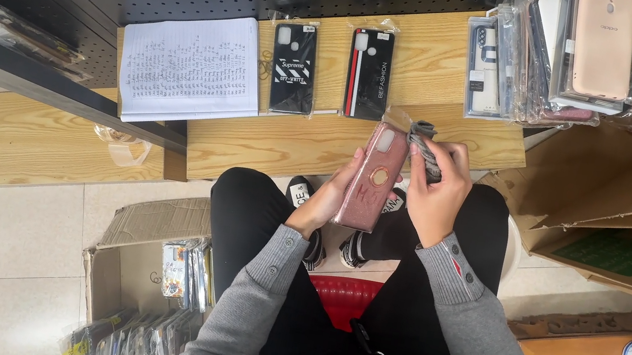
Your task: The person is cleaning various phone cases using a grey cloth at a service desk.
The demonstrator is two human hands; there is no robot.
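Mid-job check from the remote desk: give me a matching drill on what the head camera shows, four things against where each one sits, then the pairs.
Things:
1. pink phone case
2. grey case
3. sheet of handwritten notes
4. cardboard box of packaged cases

Places:
A. on the floor, left of the person's legs
B. flat on the wooden shelf, at its left end
C. held in the left hand
D. gripped by the right hand

Pairs: 1-C, 2-D, 3-B, 4-A
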